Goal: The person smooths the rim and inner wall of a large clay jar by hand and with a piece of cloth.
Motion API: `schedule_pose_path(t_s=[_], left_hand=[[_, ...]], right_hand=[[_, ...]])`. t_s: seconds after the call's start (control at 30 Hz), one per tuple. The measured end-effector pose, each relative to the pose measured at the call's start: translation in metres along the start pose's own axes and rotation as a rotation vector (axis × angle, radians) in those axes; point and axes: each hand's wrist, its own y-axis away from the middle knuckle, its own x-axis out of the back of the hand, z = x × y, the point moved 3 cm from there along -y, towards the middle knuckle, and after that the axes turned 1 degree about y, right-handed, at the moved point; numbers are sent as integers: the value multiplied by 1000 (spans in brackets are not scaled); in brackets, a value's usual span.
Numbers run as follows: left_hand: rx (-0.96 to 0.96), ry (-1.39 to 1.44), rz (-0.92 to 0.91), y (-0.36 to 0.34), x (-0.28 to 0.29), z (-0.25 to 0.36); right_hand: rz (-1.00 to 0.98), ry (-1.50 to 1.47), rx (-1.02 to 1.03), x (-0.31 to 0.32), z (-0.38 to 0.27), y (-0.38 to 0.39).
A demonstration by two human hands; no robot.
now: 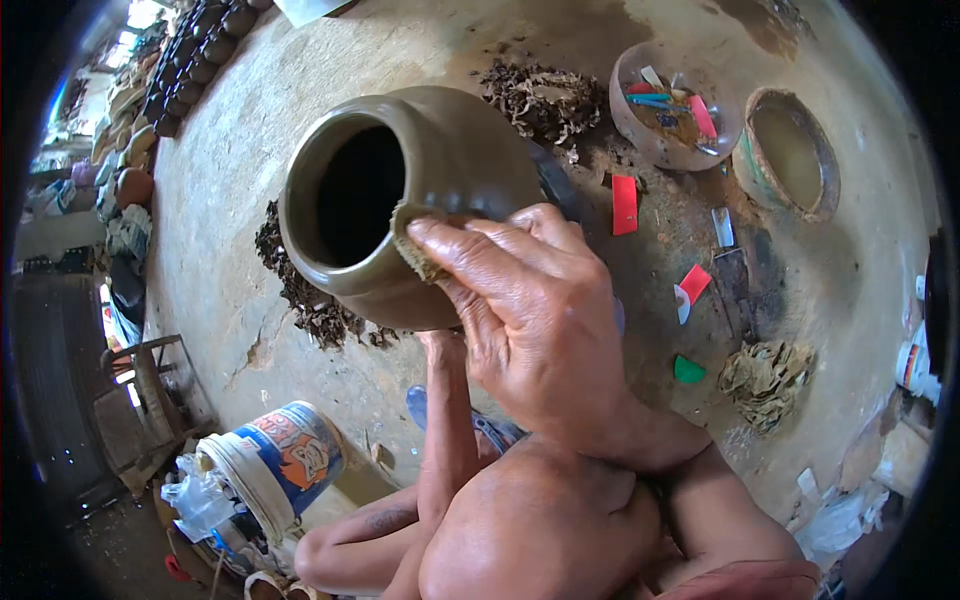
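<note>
A wet grey-brown clay pot [450, 160] with a wide dark mouth lies tilted toward me in the middle of the view. My right hand [530, 320] presses a small brownish pad [418, 243] against the pot's rim and shoulder, fingers curled over it. My left forearm [445, 420] runs up under the pot. The left hand itself is hidden behind the pot's underside.
Dark clay trimmings [545, 100] lie around the pot on the round work surface [230, 170]. At the back right stand a bowl of coloured plastic tools [640, 130] and a bowl of muddy water [825, 170]. Red scrapers [624, 203], a crumpled rag [765, 375] and a bucket [285, 460] lie nearby.
</note>
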Motion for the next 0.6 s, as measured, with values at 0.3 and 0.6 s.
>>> schedule_pose_path(t_s=[0.3, 0.6], left_hand=[[-44, -16, 51, 0, 11, 24], [-123, 12, 61, 1, -7, 61]], right_hand=[[83, 223, -320, 75, 97, 31], [-246, 826, -563, 112, 234, 131]])
